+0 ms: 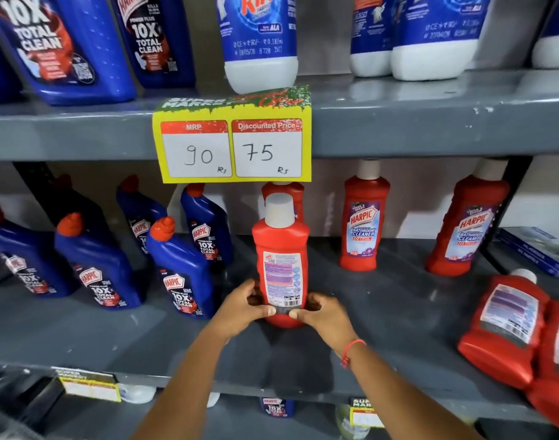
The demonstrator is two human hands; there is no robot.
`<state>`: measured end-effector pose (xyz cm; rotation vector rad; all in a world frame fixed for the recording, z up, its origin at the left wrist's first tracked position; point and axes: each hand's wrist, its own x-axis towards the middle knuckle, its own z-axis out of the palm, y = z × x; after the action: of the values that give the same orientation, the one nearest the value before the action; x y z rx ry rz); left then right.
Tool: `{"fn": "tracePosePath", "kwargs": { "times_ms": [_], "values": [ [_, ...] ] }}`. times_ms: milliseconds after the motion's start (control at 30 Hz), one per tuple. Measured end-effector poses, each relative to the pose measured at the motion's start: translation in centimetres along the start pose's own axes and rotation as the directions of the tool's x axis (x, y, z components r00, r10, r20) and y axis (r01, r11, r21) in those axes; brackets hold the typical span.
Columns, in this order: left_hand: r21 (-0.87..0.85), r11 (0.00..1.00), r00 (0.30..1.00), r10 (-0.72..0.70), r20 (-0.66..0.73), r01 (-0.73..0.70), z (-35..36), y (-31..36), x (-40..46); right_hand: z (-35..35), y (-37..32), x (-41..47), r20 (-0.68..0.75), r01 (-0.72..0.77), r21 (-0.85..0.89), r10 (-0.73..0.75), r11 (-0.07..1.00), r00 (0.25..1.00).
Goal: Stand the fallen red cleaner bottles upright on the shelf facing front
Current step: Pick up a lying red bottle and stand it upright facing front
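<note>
A red cleaner bottle with a white cap stands upright in the middle of the grey shelf, its back label and barcode turned toward me. My left hand and my right hand grip its base from either side. Another red bottle stands right behind it, mostly hidden. Two red bottles stand upright farther right with front labels showing. At the right edge two red bottles lie on their sides, back labels up.
Several blue Harpic bottles stand on the left of the same shelf. A yellow price tag hangs from the upper shelf edge above the held bottle. Blue and white bottles fill the shelf above. A blue box lies at far right.
</note>
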<state>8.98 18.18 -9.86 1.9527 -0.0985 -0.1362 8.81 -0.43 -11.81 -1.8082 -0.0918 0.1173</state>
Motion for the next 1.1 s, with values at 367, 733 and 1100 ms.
{"fn": "tracePosePath", "kwargs": {
  "times_ms": [367, 733, 1100],
  "values": [
    [-0.006, 0.999, 0.999, -0.051, 0.016, 0.051, -0.6, 0.4, -1.4, 1.6, 0.1, -0.7, -0.111, 0.027, -0.024, -0.03, 0.999, 0.993],
    [-0.002, 1.0, 0.996, -0.03, 0.078, 0.031, -0.6, 0.5, -1.0, 2.5, -0.8, -0.7, 0.065, -0.043, -0.101, 0.05, 0.994, 0.997],
    [0.18, 0.982, 0.994, -0.038, -0.1, 0.055, -0.3, -0.3, -0.3, 1.4, -1.4, 1.0, 0.115, -0.057, -0.162, 0.077, 0.985, 0.99]
  ]
}}
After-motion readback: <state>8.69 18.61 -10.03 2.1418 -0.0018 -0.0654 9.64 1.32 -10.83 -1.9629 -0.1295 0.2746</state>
